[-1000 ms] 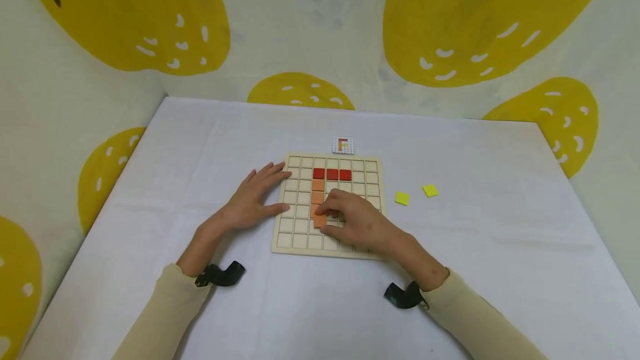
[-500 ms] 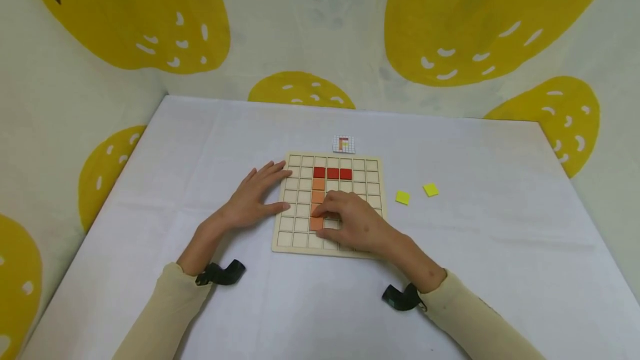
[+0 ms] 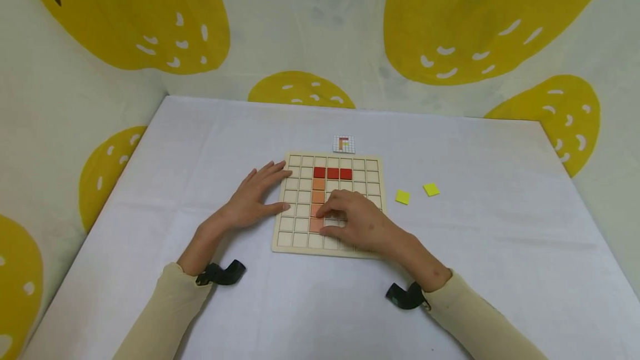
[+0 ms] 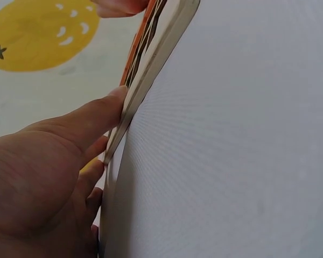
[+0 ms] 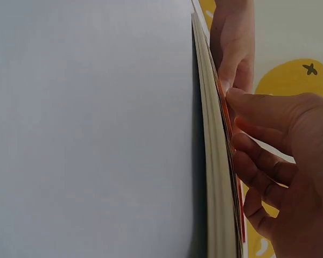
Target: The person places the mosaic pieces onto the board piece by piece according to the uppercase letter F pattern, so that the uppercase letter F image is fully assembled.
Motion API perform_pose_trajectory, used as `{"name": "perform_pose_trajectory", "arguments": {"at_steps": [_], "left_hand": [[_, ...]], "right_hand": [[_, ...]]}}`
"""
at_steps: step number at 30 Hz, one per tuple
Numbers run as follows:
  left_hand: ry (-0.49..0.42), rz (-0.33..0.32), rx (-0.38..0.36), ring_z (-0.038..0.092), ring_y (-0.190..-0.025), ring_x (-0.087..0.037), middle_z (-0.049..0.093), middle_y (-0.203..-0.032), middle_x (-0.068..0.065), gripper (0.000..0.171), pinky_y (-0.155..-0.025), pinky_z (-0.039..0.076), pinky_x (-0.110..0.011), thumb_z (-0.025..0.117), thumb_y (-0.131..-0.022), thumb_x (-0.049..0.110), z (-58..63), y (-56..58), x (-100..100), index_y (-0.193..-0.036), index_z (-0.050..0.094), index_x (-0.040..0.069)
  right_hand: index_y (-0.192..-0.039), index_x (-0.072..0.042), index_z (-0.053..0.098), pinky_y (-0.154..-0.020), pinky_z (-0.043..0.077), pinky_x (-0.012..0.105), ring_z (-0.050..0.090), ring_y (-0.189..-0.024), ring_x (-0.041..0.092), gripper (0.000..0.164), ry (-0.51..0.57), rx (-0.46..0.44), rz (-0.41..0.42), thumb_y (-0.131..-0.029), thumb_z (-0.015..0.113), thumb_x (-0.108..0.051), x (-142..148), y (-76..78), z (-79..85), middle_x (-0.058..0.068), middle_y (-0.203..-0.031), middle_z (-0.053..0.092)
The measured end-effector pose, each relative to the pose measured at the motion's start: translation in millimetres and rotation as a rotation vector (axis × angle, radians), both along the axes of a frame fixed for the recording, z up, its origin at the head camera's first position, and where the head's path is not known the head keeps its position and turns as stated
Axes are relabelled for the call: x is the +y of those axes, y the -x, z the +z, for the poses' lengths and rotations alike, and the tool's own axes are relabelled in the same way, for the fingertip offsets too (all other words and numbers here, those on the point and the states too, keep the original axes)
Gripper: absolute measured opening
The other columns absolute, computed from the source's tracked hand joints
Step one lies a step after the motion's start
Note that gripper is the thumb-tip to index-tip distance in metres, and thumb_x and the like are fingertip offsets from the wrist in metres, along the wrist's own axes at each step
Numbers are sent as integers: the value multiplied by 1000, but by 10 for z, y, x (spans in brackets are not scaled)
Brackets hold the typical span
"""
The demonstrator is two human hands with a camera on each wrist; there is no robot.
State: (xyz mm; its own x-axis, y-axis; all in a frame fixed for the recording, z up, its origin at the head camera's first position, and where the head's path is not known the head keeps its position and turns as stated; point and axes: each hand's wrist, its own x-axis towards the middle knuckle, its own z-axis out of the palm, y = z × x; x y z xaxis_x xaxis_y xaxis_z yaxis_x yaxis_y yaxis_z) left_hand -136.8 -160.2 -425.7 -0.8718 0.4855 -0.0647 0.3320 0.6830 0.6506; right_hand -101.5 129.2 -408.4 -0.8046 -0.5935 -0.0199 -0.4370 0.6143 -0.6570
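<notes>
A square wooden grid board lies on the white table. Three red tiles fill part of a row near its far side. From the leftmost red one, a column of orange tiles runs toward me. My right hand is over the board, thumb and index finger bent and apart beside the nearest orange tile, which lies in its cell. In the right wrist view the thumb tip is close to the orange. My left hand rests its spread fingertips and thumb on the board's left edge.
Two yellow tiles lie loose on the table right of the board. Behind the board is a small pattern card with a coloured grid. A wall cloth with yellow fruit prints stands behind the table.
The nearest orange tile, askew one second ago, moved slightly toward me and now lies squarely in its cell. My right hand's fingertips have shifted slightly right of it. The left hand stays put.
</notes>
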Motion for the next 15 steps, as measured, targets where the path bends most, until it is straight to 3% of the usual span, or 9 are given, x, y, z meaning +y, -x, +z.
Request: {"name": "perform_pose_trajectory", "arguments": {"at_steps": [10, 15], "left_hand": [[0, -1, 6, 14, -164, -36, 27, -174, -12, 75, -131, 5, -63, 78, -94, 26, -27, -9, 9, -159, 43, 12], [9, 4, 16, 14, -164, -37, 27, -174, -12, 75, -131, 5, -64, 77, -94, 28, -47, -13, -4, -159, 43, 13]], "right_hand": [[-110, -18, 77, -83, 53, 28, 61, -94, 13, 22, 113, -59, -118, -89, 84, -20, 380, 107, 59, -6, -101, 70], [-108, -19, 77, -79, 49, 27, 59, -91, 13, 17, 106, -15, -197, -91, 81, -18, 615, 154, 62, -6, -96, 68]]}}
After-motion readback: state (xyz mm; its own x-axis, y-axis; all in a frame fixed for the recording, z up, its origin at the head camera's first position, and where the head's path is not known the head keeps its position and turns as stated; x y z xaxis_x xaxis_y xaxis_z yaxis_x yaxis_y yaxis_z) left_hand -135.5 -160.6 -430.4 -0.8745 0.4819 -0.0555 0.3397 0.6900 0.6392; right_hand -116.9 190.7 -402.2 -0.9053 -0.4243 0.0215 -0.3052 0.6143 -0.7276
